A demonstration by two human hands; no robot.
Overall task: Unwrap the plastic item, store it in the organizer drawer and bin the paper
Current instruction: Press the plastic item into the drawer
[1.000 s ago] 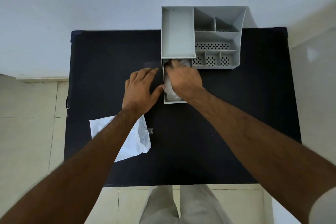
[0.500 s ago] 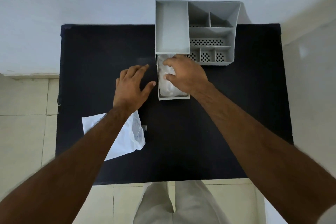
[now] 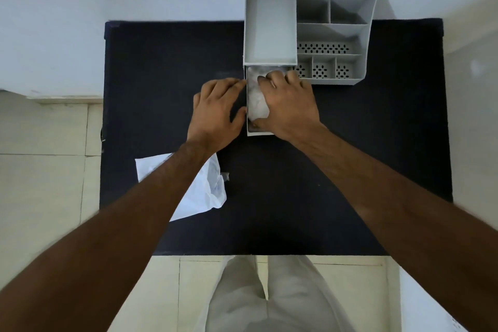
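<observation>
The right hand [image 3: 289, 108] presses the plastic item [image 3: 257, 104] into the drawer [image 3: 260, 132], fingers curled on it; the left hand [image 3: 215, 113], fingers spread, rests against the drawer's left wall.

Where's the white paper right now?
The paper lies flat on the black table, near its left front edge, partly under the left forearm.

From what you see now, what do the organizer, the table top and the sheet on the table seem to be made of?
Organizer: likely moulded plastic, matt grey; thin, even walls and neat punched holes.
Table top: dark and matt with no shine; perhaps cloth or a mat, I cannot tell.
Sheet: probably thin white paper; creased, with a curled edge.
</observation>
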